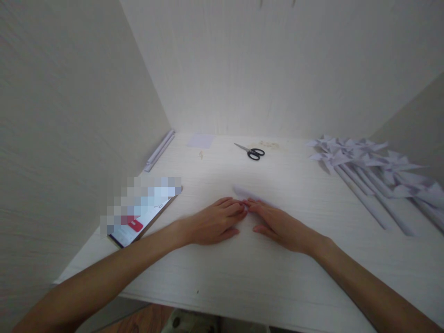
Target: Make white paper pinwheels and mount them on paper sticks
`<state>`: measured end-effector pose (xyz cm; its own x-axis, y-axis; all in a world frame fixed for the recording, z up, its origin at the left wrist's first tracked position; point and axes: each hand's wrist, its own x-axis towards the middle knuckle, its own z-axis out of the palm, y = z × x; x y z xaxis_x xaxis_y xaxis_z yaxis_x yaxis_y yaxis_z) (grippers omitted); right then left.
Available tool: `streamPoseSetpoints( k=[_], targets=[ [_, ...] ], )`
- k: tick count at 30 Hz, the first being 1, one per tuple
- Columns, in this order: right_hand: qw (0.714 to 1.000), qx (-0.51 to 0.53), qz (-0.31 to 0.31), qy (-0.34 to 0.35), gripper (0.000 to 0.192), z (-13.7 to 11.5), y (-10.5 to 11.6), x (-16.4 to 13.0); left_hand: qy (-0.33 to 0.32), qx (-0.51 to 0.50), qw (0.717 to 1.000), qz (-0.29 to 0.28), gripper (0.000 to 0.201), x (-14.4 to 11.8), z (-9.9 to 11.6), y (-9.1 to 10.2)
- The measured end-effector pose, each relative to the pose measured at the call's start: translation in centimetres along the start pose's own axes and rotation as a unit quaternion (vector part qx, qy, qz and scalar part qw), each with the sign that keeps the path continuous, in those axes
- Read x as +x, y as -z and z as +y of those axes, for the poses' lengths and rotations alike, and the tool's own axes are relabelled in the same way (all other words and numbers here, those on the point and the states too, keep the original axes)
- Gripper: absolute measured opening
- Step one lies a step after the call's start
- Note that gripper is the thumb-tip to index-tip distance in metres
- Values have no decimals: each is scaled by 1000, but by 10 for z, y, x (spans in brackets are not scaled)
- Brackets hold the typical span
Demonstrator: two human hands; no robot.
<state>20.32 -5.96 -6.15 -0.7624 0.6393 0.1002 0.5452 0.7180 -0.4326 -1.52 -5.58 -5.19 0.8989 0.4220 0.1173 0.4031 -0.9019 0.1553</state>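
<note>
A folded piece of white paper (240,190) lies on the table just beyond my fingertips, mostly covered by them and slightly blurred. My left hand (218,221) reaches in from the left, palm down, its stretched fingers at the paper's near edge and its thumb apart. From the right, my right hand (275,223) rests its extended fingers on the paper, thumb also spread away. The fingertips of both hands meet near the middle of the table.
Black-handled scissors (253,152) lie farther back. A small paper square (200,140) and rolled paper sticks (160,150) are at back left. A lit phone (145,217) sits beside my left forearm. Several paper pinwheels (360,159) on sticks lie at right. Walls enclose the table (222,273).
</note>
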Motion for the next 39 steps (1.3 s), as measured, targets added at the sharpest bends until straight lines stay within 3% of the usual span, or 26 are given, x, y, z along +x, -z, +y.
streamPoseSetpoints(
  k=[11, 25, 39],
  targets=[
    [999, -9, 17, -31, 55, -9, 2, 8, -8, -23, 1000, -4, 40, 1, -3, -1],
    [999, -35, -14, -24, 62, 4, 2, 47, -17, -29, 999, 24, 29, 1, -5, 1],
    [993, -104, -18, 46, 68, 22, -8, 54, -15, -24, 1000, 11, 28, 1, -6, -1]
  ],
)
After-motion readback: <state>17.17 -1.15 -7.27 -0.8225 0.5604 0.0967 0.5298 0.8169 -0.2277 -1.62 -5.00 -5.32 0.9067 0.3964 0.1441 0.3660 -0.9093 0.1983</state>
